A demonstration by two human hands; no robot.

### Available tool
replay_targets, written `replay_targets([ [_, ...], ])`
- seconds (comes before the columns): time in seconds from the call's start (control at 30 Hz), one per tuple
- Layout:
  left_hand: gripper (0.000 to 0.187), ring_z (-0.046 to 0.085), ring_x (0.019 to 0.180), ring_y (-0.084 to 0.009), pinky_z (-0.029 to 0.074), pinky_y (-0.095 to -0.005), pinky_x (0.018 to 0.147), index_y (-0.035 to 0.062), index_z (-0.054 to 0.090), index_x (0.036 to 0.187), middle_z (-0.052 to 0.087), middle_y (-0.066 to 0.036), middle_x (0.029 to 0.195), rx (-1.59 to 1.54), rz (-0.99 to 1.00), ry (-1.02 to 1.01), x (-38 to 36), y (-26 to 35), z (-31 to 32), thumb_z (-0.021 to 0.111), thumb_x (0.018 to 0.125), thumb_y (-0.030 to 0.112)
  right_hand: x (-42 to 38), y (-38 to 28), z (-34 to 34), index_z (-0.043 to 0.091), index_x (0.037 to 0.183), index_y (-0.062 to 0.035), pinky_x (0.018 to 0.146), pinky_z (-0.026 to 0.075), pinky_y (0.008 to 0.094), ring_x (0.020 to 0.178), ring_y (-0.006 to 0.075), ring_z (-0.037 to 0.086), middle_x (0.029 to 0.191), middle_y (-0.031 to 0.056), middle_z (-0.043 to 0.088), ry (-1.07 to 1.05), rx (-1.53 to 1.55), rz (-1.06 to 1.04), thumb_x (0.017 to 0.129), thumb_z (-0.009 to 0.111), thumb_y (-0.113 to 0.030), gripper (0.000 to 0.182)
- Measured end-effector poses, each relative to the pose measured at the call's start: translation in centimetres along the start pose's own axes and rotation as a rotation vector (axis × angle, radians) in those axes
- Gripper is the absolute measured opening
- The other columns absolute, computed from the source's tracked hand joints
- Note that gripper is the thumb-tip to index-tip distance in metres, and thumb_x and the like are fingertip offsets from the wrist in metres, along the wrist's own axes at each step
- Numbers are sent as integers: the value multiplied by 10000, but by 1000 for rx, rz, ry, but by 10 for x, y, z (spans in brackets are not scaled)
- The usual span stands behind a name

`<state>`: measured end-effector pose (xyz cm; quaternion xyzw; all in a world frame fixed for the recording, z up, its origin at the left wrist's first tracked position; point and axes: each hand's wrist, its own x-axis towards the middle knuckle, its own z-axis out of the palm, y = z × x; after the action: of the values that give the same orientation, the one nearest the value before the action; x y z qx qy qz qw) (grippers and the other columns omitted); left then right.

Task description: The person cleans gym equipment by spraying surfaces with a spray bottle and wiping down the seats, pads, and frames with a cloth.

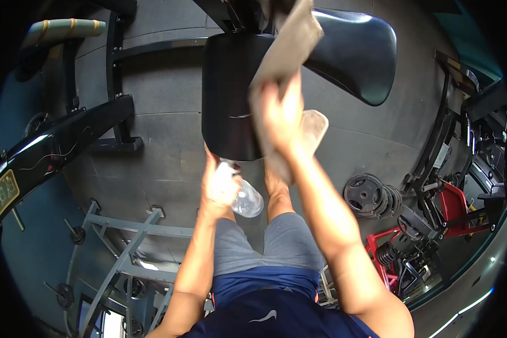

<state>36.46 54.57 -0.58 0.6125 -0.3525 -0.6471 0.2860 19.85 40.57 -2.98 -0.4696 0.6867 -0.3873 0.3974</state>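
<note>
A clear plastic bottle (248,200) hangs tilted from my left hand (218,185), whose fingers are wrapped round its upper part, close to the near edge of the black padded seat (226,93). Over the right side of that seat, my right hand (281,110) grips a long beige cloth (290,45). The cloth is blurred; one end reaches up past the seat, and part hangs down beside my wrist. A pale beige piece (314,128) shows right of the wrist; whether it belongs to the cloth I cannot tell.
Another black pad (357,53) juts out at the upper right. Black machine arms (67,143) stand at the left, a grey metal frame (143,228) at the lower left. Weight plates (366,194) and a red machine (453,208) are on the right.
</note>
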Motion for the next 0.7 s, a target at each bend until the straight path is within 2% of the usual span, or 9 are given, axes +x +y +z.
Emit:
replay_targets([
  [0.03, 962, 620, 873, -186, 512, -322, 796, 52, 90, 1585, 618, -153, 1170, -127, -41, -31, 3, -7, -7, 633, 791, 71, -46, 5, -3, 191, 1479, 137, 1165, 250, 507, 1418, 506, 261, 1552, 364, 146, -61, -187, -103, 902, 585, -192, 772],
  [0.1, 927, 609, 940, -180, 504, -307, 847, 66, 111, 1586, 609, -124, 1153, -69, 195, -42, 13, -15, -7, 622, 812, 69, -74, 11, -4, 242, 1464, 143, 1174, 221, 517, 1420, 519, 238, 1538, 374, 167, -49, -41, -74, 894, 575, -144, 720],
  [0.17, 926, 602, 977, -185, 500, -306, 867, 69, 107, 1586, 602, -114, 1129, -112, 140, -83, 8, -19, -12, 625, 818, 67, -28, 17, 1, 423, 1350, 135, 1080, 372, 484, 1290, 473, 467, 1370, 393, 437, -50, -69, 109, 922, 564, -210, 567],
  [0.2, 931, 587, 1022, -179, 513, -304, 867, 84, 108, 1588, 571, -126, 1198, -110, 83, -170, 8, -11, -19, 626, 815, 50, 19, -13, -11, 538, 1171, 112, 899, 487, 469, 1001, 441, 645, 1038, 347, 636, -153, -102, 404, 949, 539, -299, 467],
  [0.23, 940, 590, 1018, -180, 522, -307, 862, 94, 102, 1590, 575, -125, 1192, -151, 55, -157, 6, -12, -17, 630, 813, 57, 54, -6, -11, 551, 1080, 100, 756, 511, 474, 774, 448, 665, 797, 301, 654, -104, -135, 271, 965, 515, -377, 492],
  [0.43, 789, 608, 999, -197, 561, -330, 845, 30, 325, 1493, 609, -99, 1123, -423, -93, -204, 29, -28, -35, 647, 779, 121, -83, 5, -6, 503, 1279, 82, 1024, 394, 513, 1230, 508, 467, 1365, 368, 391, 32, -112, -90, 946, 561, -265, 485],
  [0.5, 689, 618, 1014, -208, 565, -353, 854, 6, 424, 1397, 612, -104, 1134, -469, -95, -198, 35, -29, -36, 650, 758, 131, -60, 4, -6, 570, 1172, 98, 1008, 403, 535, 1178, 523, 501, 1273, 392, 470, -4, -266, -158, 931, 579, -282, 450],
  [0.57, 674, 630, 1012, -223, 567, -371, 858, 6, 442, 1379, 618, -112, 1129, -490, -76, -206, 35, -38, -37, 654, 753, 139, 21, -11, -13, 659, 921, 83, 895, 478, 525, 1004, 491, 614, 1056, 354, 616, -190, -175, 293, 939, 550, -410, 505],
  [0.7, 583, 659, 994, -285, 579, -411, 853, 1, 514, 1291, 652, -139, 1082, -607, -166, -189, 35, -49, -35, 642, 742, 148, 4, -1, -6, 372, 1363, 94, 1009, 411, 525, 1193, 529, 483, 1331, 383, 431, 8, -209, -47, 931, 591, -360, 664],
])
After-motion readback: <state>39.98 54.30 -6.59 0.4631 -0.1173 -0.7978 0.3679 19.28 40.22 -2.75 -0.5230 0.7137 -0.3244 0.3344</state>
